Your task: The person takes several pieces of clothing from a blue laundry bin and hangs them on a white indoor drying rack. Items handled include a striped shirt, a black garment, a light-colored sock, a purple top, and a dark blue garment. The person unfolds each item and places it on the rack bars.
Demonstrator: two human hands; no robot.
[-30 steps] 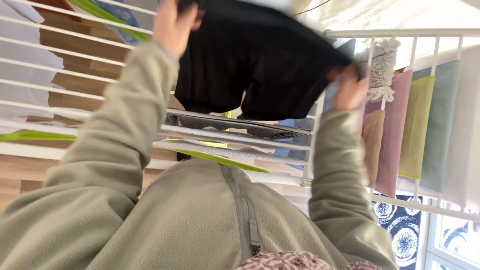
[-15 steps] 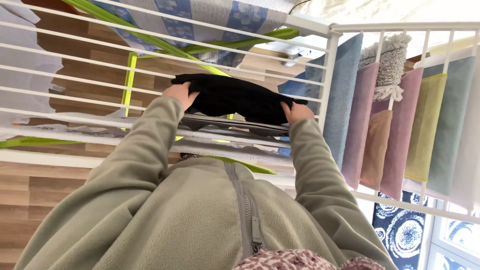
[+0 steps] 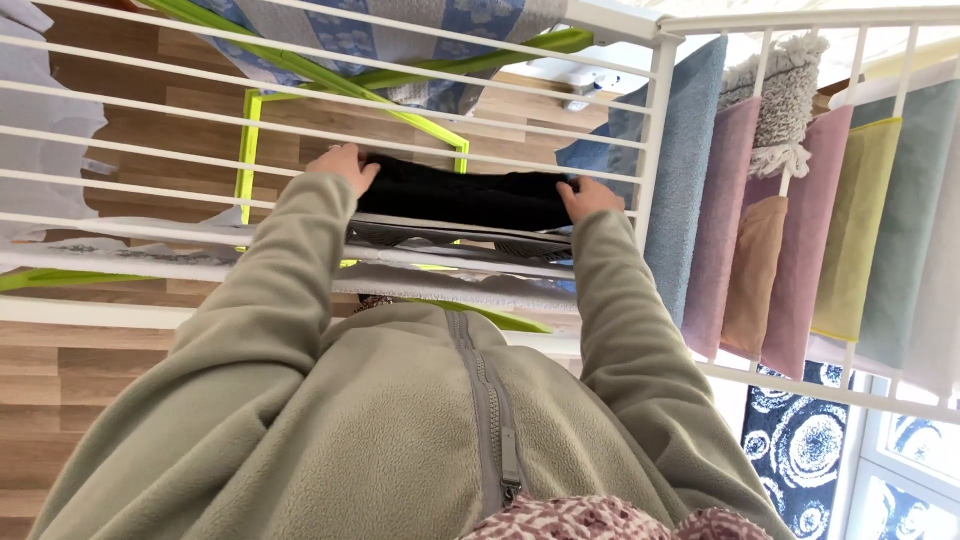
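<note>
A black garment (image 3: 465, 197) hangs folded over a white rail of the drying rack (image 3: 300, 130). My left hand (image 3: 343, 167) grips its left end and my right hand (image 3: 588, 197) grips its right end. Both arms wear light green fleece sleeves. Grey and striped laundry (image 3: 450, 240) lies on the rails just nearer to me.
A blue and grey patterned cloth (image 3: 400, 40) hangs at the rack's far side. Towels in blue (image 3: 685, 170), pink (image 3: 800, 240), yellow-green (image 3: 850, 230) and grey-green hang on the right wing. A white garment (image 3: 40, 150) hangs at left. Wooden floor lies below, with a dark patterned rug (image 3: 800, 450) at right.
The black garment came down from above my head onto the rack rail. Both hands lowered with it and now hold it flatter against the rail.
</note>
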